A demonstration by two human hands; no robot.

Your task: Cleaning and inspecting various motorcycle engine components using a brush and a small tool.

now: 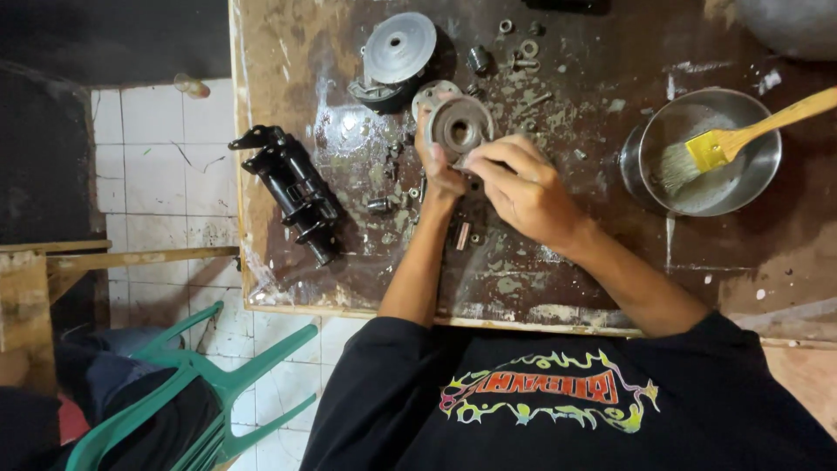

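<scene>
Fingers: both sets closed narrow on round metal hub [459, 127], held just above desk [558, 262].
Left fingers [429, 153]: wrapped against hub's rim at 9 o'clock, thumb side tucked under.
Right fingers [493, 157]: curled, tips pinched at hub's lower rim, about 5 o'clock.
Hub position: upper middle of desk, open bore facing up, at 12 o'clock from both wrists.
Left hand [438, 170]: forearm running straight up from 6 o'clock, wrist bent slightly inward.
Right hand [521, 187]: forearm coming in from 4 o'clock, knuckles up, back of hand toward camera.
Behind hub: flat toothed ring [425, 92] touching it at 11 o'clock; grey pulley disc [398, 48] farther out at 11 o'clock.
At 9 o'clock: black cast part [292, 187] lying along desk's left edge, well apart from hands.
At 3 o'clock: steel bowl [750, 113] with yellow-banded brush [724, 144] resting across it.
Loose bits: nuts and washers [523, 48] scattered at 12 o'clock; small parts between wrists, too small to tell.
Off desk: green plastic chair [209, 384] at 7 o'clock on tiled floor [157, 148].
</scene>
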